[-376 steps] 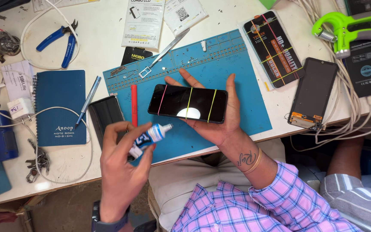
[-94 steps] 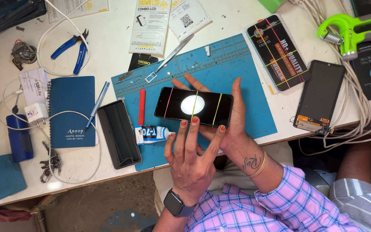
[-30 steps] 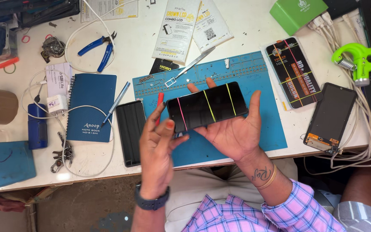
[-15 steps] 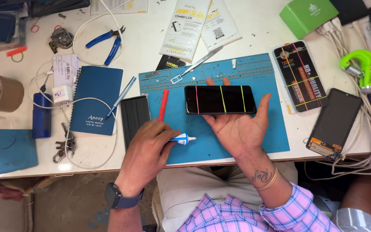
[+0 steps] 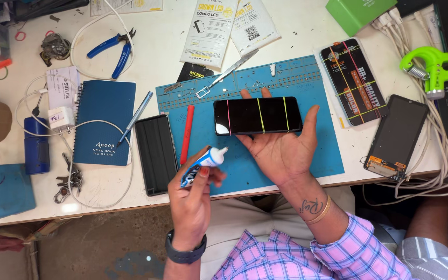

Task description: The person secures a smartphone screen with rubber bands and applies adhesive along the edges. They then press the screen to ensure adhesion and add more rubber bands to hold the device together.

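Observation:
My right hand (image 5: 281, 150) lies palm up over the blue work mat (image 5: 317, 155). A black phone (image 5: 257, 115) rests flat across its fingers, with three thin coloured rubber bands around it. My left hand (image 5: 193, 199), with a dark watch on the wrist, holds a small white and blue glue tube (image 5: 203, 162). The tube's nozzle points up and right toward the phone, a short gap below the phone's left end. A red pry stick (image 5: 186, 134) lies on the mat left of the phone.
A black phone back (image 5: 155, 153), a blue notebook (image 5: 105, 122) with a pen, blue pliers (image 5: 111, 47), tweezers (image 5: 232, 68) and white cables lie to the left and behind. To the right are a banded screen package (image 5: 356, 80), a bare screen (image 5: 395, 136) and a green hand gripper (image 5: 431, 67). Another person's knee (image 5: 436, 238) is at bottom right.
My left hand has lifted the glue tube off the mat and turned its nozzle toward the phone. The phone stays on my right palm, slightly lower in view.

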